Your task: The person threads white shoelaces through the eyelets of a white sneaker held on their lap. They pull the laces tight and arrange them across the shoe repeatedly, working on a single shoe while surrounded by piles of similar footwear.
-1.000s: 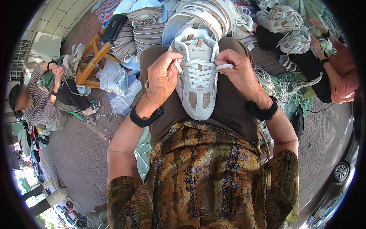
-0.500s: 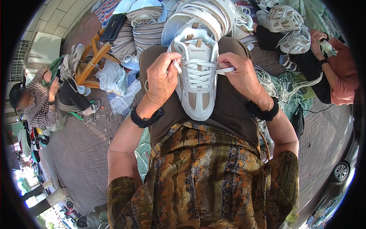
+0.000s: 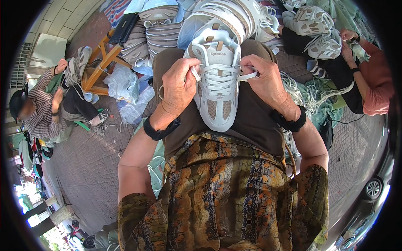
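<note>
A white and beige sneaker (image 3: 218, 92) rests on my lap between my knees, its toe pointing toward me. White shoelace (image 3: 221, 79) criss-crosses its tongue up to near the top eyelets. My left hand (image 3: 179, 83) pinches one lace end at the shoe's left collar edge, with a loop of lace by the fingers. At the right edge, my right hand (image 3: 264, 79) grips the other lace end, which forms a small loop by the shoe. Both hands are closed, with the fingertips partly hidden.
Stacked shoe uppers (image 3: 161, 37) and more sneakers (image 3: 230, 16) lie beyond my knees. A wooden stool (image 3: 102, 67) and a clear plastic bag (image 3: 122, 85) are at left. Loose white laces (image 3: 301, 92) lie at right. One person (image 3: 46, 100) sits left, another (image 3: 372, 79) right.
Both hands stay beside the shoe. The lace at my right hand now bows into a more open loop. The person at left has raised a hand toward the shoes there.
</note>
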Tool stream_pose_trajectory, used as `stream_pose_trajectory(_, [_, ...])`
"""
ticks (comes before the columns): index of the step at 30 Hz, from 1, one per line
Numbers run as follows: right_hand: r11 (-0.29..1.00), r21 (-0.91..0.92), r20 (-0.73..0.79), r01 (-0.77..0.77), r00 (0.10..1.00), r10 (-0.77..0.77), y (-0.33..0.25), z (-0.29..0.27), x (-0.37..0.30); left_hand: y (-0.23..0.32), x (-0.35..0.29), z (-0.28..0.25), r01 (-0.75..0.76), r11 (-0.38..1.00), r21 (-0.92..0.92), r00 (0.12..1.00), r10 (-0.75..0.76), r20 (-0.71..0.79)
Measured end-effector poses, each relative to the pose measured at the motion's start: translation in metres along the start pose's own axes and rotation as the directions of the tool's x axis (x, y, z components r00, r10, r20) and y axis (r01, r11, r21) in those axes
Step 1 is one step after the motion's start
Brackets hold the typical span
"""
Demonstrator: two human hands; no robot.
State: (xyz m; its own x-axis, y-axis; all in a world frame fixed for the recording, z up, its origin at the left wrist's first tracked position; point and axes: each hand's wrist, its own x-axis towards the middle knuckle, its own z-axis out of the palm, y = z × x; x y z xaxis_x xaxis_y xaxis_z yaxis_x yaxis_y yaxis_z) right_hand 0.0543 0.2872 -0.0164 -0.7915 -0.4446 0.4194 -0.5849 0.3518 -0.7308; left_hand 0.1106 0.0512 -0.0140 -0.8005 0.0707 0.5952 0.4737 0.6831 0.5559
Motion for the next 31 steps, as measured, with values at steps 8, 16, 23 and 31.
stream_pose_trajectory(8, [0.968,-0.126,0.032,0.217,0.976,-0.215,-0.011,0.0,0.008,0.011,0.001,-0.004,-0.027,0.998,0.055,0.999,0.029,-0.029])
stream_pose_trajectory(16, [0.99,-0.12,0.089,0.072,0.994,-0.062,-0.008,-0.004,0.006,0.013,0.006,-0.006,-0.08,0.989,0.123,0.997,0.078,0.017])
stream_pose_trajectory(23, [0.949,-0.224,0.223,0.22,0.96,-0.17,-0.005,-0.013,0.019,0.017,0.035,-0.011,-0.176,0.96,0.217,0.951,0.108,0.29])
stream_pose_trajectory(31, [0.918,-0.169,0.504,0.358,0.832,-0.231,0.002,-0.036,0.037,0.006,0.062,-0.044,-0.112,0.985,0.13,0.786,0.008,0.618])
